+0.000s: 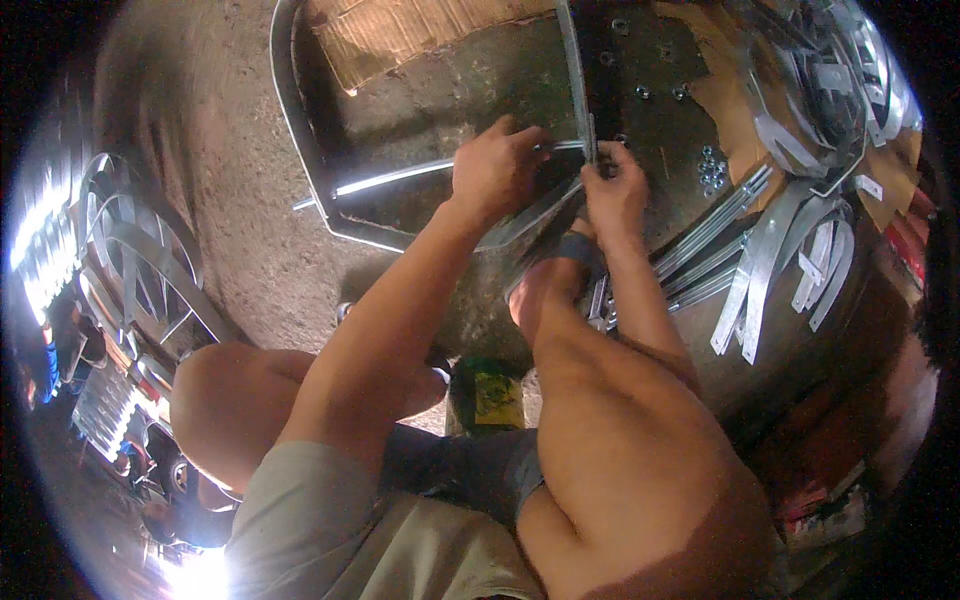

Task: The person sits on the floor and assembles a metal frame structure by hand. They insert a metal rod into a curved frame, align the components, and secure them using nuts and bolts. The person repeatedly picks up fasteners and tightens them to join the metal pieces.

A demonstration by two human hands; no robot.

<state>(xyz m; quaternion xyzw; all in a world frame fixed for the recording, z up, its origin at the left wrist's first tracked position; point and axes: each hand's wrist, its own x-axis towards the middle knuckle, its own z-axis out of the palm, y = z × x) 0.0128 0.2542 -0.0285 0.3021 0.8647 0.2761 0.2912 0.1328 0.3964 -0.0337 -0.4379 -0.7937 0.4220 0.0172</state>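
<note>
Left hand (495,168) closed, fingers curled over a curved metal strip (400,176); the grip is pressed together on it near its right end. Right hand (615,190) also closed, fingertips pinching where that end meets a second, upright metal strip (574,70). What is pinched there, perhaps a small fastener, cannot be told.

The two ends appear to be held together at the joint, one hand steadying each side. A foot (550,275) is planted just below the hands, seemingly on the bands to keep them from shifting.

Curved strip: long axis runs left to right, bowing slightly, far end pointing toward the left, where a larger bent band (296,120) rounds a corner. Upright strip: long axis runs away from the hands toward the top edge.

All lies on a dark, stained floor (440,90). Loose nuts (712,170) are scattered just right of the hands; a heap of flat galvanised strips (770,250) lies further right, more curved bands (140,240) well apart at left.
</note>
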